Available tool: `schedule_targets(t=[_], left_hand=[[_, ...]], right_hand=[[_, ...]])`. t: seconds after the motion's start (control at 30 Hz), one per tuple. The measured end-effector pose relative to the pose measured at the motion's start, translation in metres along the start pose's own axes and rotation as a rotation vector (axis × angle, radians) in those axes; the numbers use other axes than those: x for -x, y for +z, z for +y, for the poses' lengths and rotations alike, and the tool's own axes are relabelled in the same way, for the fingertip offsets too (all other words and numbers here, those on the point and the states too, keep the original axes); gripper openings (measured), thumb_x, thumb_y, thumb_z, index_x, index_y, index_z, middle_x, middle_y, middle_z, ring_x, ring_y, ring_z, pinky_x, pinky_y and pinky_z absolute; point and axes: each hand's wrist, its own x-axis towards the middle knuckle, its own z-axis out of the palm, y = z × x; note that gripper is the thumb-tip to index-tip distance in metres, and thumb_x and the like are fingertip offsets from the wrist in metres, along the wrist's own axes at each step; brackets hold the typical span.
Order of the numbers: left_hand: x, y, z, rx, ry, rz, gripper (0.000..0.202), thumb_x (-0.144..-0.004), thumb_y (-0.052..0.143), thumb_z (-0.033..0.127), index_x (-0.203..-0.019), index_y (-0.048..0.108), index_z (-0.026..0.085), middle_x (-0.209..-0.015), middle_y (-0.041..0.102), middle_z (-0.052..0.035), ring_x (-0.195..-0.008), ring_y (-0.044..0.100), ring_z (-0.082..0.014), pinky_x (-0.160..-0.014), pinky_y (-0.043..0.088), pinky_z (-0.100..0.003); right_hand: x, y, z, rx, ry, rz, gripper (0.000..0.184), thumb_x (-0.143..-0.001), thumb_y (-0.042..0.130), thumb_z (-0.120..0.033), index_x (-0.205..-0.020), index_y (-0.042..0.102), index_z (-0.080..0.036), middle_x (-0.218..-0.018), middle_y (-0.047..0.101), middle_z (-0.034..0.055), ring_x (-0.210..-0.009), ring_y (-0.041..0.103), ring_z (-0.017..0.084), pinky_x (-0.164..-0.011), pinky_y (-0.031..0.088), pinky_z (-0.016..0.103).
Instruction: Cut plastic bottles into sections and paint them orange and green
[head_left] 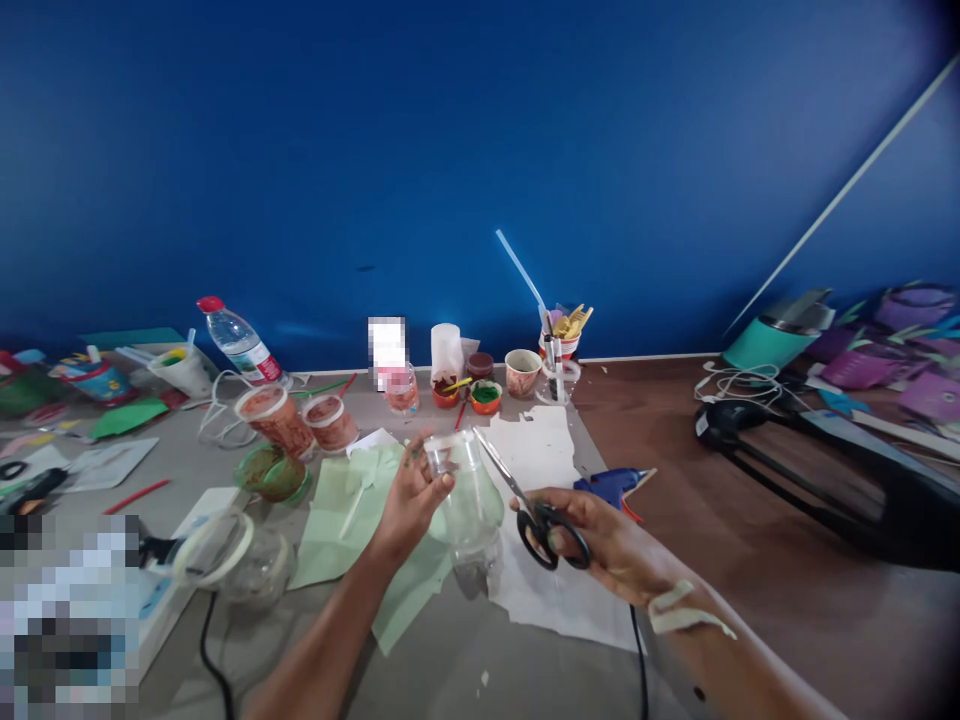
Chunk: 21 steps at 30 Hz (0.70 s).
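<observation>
- At the far left of my feed, a tape roll (pixel 184 560) sits on the grey counter (pixel 450 680).
- Behind it, a water bottle (pixel 241 345) with a red cap leans near the blue wall. In front of that are two cups of brown stuff (pixel 279 420) and a green bowl (pixel 274 476).
- A pale green paper (pixel 349 515) lies flat near the middle of the counter, under the left forearm.
- The left hand (pixel 411 497) has its fingers (pixel 442 482) curled closed around the upper part of a clear plastic bottle (pixel 471 505). It holds the bottle up just above the green paper, at the centre of the view.
- The scissors (pixel 517 492) slant up and to the left, blades nearly together. The tip is just beside the bottle's top, but I cannot tell whether it touches.
- The right hand (pixel 609 545) grips the black scissor handles, fingers closed through the loops.
- A white paper (pixel 541 452) lies under both hands, and a blue glue gun (pixel 611 483) rests just past the right hand.
- Against the wall stands a holder of sticks (pixel 562 345).
- At the far right, a black stand (pixel 817 455) lies well apart from the hands.
</observation>
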Motion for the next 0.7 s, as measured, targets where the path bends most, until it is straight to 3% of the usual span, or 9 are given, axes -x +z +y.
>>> schedule_targets(t=[0.23, 0.37, 0.53, 0.7], left_hand=[[0.001, -0.002, -0.005, -0.043, 0.038, 0.020, 0.074, -0.068, 0.078, 0.045, -0.127, 0.039, 0.023, -0.109, 0.063, -0.0075, -0.092, 0.063, -0.0201, -0.085, 0.048, -0.035], [0.002, -0.002, -0.007, -0.075, 0.047, -0.003, 0.071, -0.071, 0.076, 0.044, -0.128, 0.039, 0.023, -0.112, 0.062, -0.0084, -0.094, 0.063, -0.0206, -0.086, 0.047, -0.036], [0.003, -0.001, -0.007, -0.047, 0.042, -0.005, 0.073, -0.072, 0.076, 0.043, -0.131, 0.037, 0.024, -0.117, 0.063, -0.0094, -0.098, 0.063, -0.0219, -0.089, 0.046, -0.037], [0.003, -0.001, -0.005, -0.042, 0.058, -0.007, 0.073, -0.073, 0.076, 0.042, -0.132, 0.037, 0.024, -0.115, 0.065, -0.0093, -0.100, 0.063, -0.0218, -0.088, 0.046, -0.035]], right_hand=[[0.006, 0.003, 0.012, 0.018, 0.047, -0.134, 0.053, -0.072, 0.075, -0.049, -0.109, 0.066, -0.012, -0.077, 0.067, 0.0091, -0.059, 0.051, 0.012, -0.055, 0.034, 0.025], [0.005, 0.005, 0.011, -0.064, 0.019, -0.065, 0.054, -0.068, 0.079, -0.048, -0.109, 0.068, -0.013, -0.068, 0.058, 0.0012, -0.059, 0.046, 0.009, -0.058, 0.029, 0.023], [0.003, 0.005, 0.013, -0.163, -0.034, -0.080, 0.057, -0.065, 0.077, -0.053, -0.102, 0.071, -0.010, -0.066, 0.056, 0.0023, -0.059, 0.043, 0.010, -0.058, 0.025, 0.026], [0.004, 0.010, 0.012, -0.142, 0.014, -0.009, 0.052, -0.068, 0.076, -0.052, -0.098, 0.071, -0.010, -0.063, 0.054, 0.0014, -0.058, 0.040, 0.010, -0.058, 0.023, 0.025]])
